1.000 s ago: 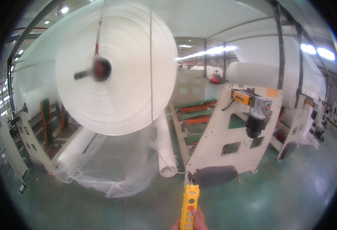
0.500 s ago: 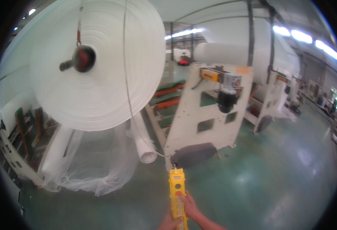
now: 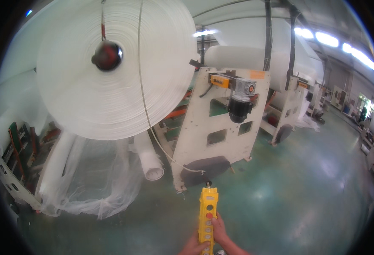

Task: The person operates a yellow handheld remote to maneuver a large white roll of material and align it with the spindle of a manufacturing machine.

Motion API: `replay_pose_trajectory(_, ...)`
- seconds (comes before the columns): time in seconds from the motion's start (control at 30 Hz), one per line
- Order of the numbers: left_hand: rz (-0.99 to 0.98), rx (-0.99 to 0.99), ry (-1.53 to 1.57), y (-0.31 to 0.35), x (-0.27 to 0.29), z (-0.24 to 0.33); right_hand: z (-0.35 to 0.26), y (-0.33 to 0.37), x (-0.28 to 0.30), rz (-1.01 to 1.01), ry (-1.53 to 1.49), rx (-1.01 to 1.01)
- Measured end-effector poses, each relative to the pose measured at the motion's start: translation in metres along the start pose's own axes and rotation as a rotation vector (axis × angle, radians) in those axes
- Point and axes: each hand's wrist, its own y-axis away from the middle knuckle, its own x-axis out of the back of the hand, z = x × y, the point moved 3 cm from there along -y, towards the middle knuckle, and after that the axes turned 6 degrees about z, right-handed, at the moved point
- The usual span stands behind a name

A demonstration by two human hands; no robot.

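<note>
A yellow pendant control with a column of buttons, one of them red, is held upright in front of me. My left hand closes round its lower left side, the thumb over the lower buttons. On the right edge, my right hand grips it with the thumb beside the red button. From its top a pale cable curves up in front of a huge white roll. That roll hangs by a strap hooked on the dark end of its core shaft.
A cream machine frame with a black motor stands ahead. Left of it, a white tube and crumpled clear plastic film lie on the green floor. Further machine frames line up to the right.
The view has shifted, and the hanging roll now appears further right and closer to the machine frame. Both hands keep hold of the pendant control, now further right in view.
</note>
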Motion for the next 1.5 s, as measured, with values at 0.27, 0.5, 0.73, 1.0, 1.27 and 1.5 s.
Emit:
replay_pose_trajectory(0.27, -0.063, 0.002, 0.076, -0.068, -0.058, -0.048, -0.052, -0.038, 0.073, -0.022, 0.105, 0.077)
replay_pose_trajectory(0.5, -0.068, 0.018, -0.266, -0.133, -0.154, -0.028, -0.112, -0.085, 0.157, -0.091, -0.061, 0.071)
replay_pose_trajectory(0.73, -0.075, -0.01, -0.122, -0.202, -0.211, -0.059, -0.149, -0.137, 0.224, -0.079, -0.053, 0.059)
replay_pose_trajectory(1.0, -0.077, -0.245, -0.041, -0.292, -0.217, -0.124, -0.148, -0.216, 0.265, -0.066, -0.037, 0.05)
replay_pose_trajectory(1.27, -0.088, -0.161, 0.008, -0.37, -0.212, -0.138, -0.19, -0.275, 0.255, -0.08, 0.026, 0.179)
replay_pose_trajectory(1.5, -0.034, -0.241, 0.018, -0.396, -0.229, -0.111, -0.203, -0.312, 0.268, -0.237, 0.028, 0.108)
